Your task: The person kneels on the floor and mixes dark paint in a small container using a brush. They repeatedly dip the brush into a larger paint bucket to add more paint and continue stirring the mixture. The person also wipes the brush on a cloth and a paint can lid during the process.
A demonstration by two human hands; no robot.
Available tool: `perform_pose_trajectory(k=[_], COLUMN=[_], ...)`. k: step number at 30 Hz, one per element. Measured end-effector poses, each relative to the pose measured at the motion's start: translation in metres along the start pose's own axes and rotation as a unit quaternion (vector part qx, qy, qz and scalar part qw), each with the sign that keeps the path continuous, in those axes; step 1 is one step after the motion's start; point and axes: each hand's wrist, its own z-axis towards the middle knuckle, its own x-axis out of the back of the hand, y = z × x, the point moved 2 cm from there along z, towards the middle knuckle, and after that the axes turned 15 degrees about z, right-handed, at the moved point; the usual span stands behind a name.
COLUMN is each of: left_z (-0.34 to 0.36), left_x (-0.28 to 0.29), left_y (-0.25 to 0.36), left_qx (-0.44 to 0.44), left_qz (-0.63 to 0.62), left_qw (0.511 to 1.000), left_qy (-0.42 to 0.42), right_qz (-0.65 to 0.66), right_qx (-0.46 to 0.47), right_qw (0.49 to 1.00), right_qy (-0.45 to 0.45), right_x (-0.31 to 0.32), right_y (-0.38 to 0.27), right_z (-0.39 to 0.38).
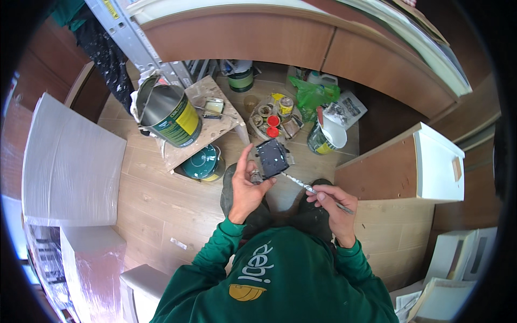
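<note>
My left hand (247, 189) is closed around a small dark, box-shaped piece (272, 157) with white specks and metal-looking tabs at its sides. Its exact kind I cannot make out. In my right hand (333, 206) is a thin paintbrush or stick (298, 181), its shaft smeared with white paint, held like a pen. The far end of this slim tool meets the lower edge of the dark piece; whether it touches is hard to tell.
A paint-spattered low bench (212, 127) carries a large open paint can (171, 116). Underneath is a lidded can (202, 163). Ahead are small paint pots (273, 121), a green plastic bag (314, 97) and a white-coated bucket (326, 138). A ladder (121, 32) stands beside another person's spattered trousers (105, 51).
</note>
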Motion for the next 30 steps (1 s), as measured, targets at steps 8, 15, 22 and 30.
perform_pose_trajectory(k=[8, 15, 22, 30], left_z=[-0.025, -0.068, -0.096, -0.099], left_x=[0.107, 0.151, 0.151, 0.15], left_y=[-0.015, -0.019, -0.034, -0.041], left_qx=[-0.032, 0.016, 0.06, 0.072], left_qz=[-0.04, 0.015, 0.025, 0.011], left_qw=[0.979, 0.958, 0.952, 0.955], left_qy=[0.198, 0.286, 0.3, 0.288], right_qz=[0.036, 0.03, -0.015, -0.043], right_qx=[-0.006, -0.049, -0.024, -0.005], right_qw=[0.997, 0.995, 0.995, 0.995], right_qy=[-0.063, -0.079, -0.092, -0.094], right_x=[-0.041, -0.107, -0.128, -0.114], right_y=[0.086, 0.201, 0.241, 0.242], right_z=[0.08, 0.163, 0.187, 0.196])
